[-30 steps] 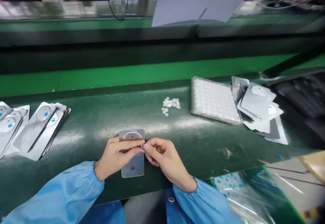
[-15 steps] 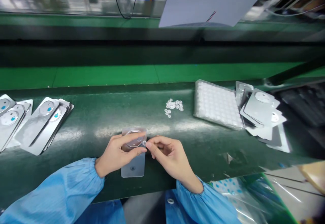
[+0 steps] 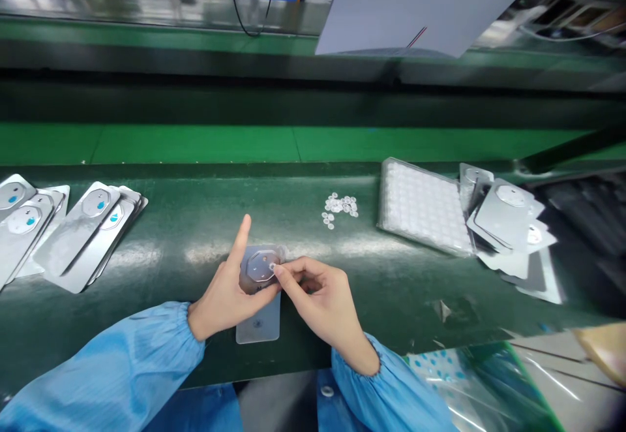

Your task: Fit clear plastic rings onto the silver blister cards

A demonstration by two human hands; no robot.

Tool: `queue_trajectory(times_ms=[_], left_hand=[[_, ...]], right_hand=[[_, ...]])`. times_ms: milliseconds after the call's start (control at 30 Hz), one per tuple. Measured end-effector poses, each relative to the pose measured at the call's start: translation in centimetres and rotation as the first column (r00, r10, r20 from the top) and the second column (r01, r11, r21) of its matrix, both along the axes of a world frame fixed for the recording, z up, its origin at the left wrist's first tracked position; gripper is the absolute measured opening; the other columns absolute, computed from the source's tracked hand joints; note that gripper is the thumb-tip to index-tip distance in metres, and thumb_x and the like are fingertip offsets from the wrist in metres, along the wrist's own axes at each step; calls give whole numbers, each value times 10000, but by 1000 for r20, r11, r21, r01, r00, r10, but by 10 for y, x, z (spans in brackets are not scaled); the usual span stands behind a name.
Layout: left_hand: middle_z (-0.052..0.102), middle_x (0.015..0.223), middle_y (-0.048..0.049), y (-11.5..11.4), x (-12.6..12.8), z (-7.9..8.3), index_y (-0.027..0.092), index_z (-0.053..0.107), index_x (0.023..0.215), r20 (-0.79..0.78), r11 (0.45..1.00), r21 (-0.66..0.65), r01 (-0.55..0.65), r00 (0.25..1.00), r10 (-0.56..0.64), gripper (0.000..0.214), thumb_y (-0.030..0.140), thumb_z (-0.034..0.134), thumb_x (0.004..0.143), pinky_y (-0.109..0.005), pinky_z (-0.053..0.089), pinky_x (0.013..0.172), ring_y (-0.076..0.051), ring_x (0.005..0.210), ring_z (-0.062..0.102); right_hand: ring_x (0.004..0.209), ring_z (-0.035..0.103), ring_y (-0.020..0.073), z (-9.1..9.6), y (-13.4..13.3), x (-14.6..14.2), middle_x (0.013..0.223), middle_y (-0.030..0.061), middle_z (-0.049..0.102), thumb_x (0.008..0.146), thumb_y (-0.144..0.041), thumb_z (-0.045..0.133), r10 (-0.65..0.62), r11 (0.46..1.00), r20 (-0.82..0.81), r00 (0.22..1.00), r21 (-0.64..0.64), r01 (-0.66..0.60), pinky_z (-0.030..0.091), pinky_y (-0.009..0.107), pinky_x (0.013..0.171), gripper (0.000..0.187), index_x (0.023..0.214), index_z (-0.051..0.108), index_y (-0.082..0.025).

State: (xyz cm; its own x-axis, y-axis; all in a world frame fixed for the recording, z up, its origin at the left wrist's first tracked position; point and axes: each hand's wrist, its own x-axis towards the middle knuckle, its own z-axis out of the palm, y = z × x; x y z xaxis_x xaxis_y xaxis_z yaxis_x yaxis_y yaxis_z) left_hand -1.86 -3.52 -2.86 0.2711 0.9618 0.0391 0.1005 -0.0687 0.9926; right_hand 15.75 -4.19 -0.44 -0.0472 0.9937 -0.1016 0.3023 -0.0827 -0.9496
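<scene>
A clear plastic blister card (image 3: 259, 314) with a round raised pocket lies on the dark green belt (image 3: 195, 236) in front of me. My left hand (image 3: 229, 288) holds the card's upper part with thumb and lower fingers, its index finger pointing straight up. My right hand (image 3: 313, 295) is pinched, its fingertips pressed onto the round pocket with a tiny clear piece between them.
A small heap of clear discs (image 3: 340, 207) lies further back. Right of it sit a tray of white discs (image 3: 420, 207) and a pile of blank cards (image 3: 508, 223). Finished cards with blue dots (image 3: 73, 230) fan out at left. Plastic film (image 3: 469, 380) lies at lower right.
My left index finger has lifted off the card and now points up. My right fingertips moved onto the round pocket. The view drifted slightly.
</scene>
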Motion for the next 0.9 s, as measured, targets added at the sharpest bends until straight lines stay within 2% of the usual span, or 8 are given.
queue_trajectory(times_ms=[200,367,467,533,600,733,800,900], left_hand=[[731,1065,-47,-1,-1,6,291,-89,1648,243,992,-94,87,968,-62,1111,233,737,906,-312,564,891,-165,898,697],[756,990,-39,9,0,5,218,274,1628,289,955,-295,24,955,65,959,322,822,847,-249,559,769,-151,810,688],[761,876,-45,12,-1,4,143,663,1325,313,904,-428,15,941,133,607,370,861,798,-244,555,697,-168,761,704],[767,855,-76,13,-1,5,112,763,1042,353,880,-471,59,927,127,401,391,873,775,-279,573,712,-203,769,729],[767,838,-96,20,1,8,104,765,901,378,863,-498,85,917,127,354,391,896,740,-314,586,719,-227,750,738],[768,949,-118,77,16,28,107,745,984,424,879,-475,-34,867,262,393,351,906,722,-363,591,807,-249,846,740],[735,1137,-138,122,20,45,117,703,1142,324,928,-307,-213,893,312,369,376,768,888,-408,579,896,-250,980,720],[653,1281,-125,174,2,70,154,626,1280,126,916,-101,-387,909,398,365,381,638,994,-470,575,929,-254,1082,671]], right_hand=[[539,565,130,6,8,5,600,23,656,838,-470,784,18,996,-81,997,-82,-25,434,238,503,376,646,637,-182],[478,511,95,-3,28,14,568,-33,573,676,-558,904,97,959,-297,950,-228,-169,407,198,433,502,685,566,-187],[442,501,100,-13,35,21,582,-17,586,747,-703,790,109,912,-475,873,-301,-277,360,190,360,558,779,634,-168],[458,517,111,-18,37,25,616,-7,596,789,-745,725,57,912,-574,817,-303,-277,362,197,356,587,852,661,-165],[445,491,107,-20,37,28,611,-14,581,803,-735,721,17,915,-629,778,-303,-265,345,204,363,579,886,667,-165],[426,428,95,-21,36,26,564,-19,548,804,-716,736,1,918,-620,784,-311,-247,314,229,413,568,844,665,-154],[436,421,96,-21,35,24,553,-17,537,786,-720,753,3,920,-606,796,-311,-240,307,234,437,579,838,669,-149],[463,430,97,-22,34,23,583,-4,549,767,-713,780,-5,923,-599,801,-311,-227,318,235,461,585,851,682,-142]])
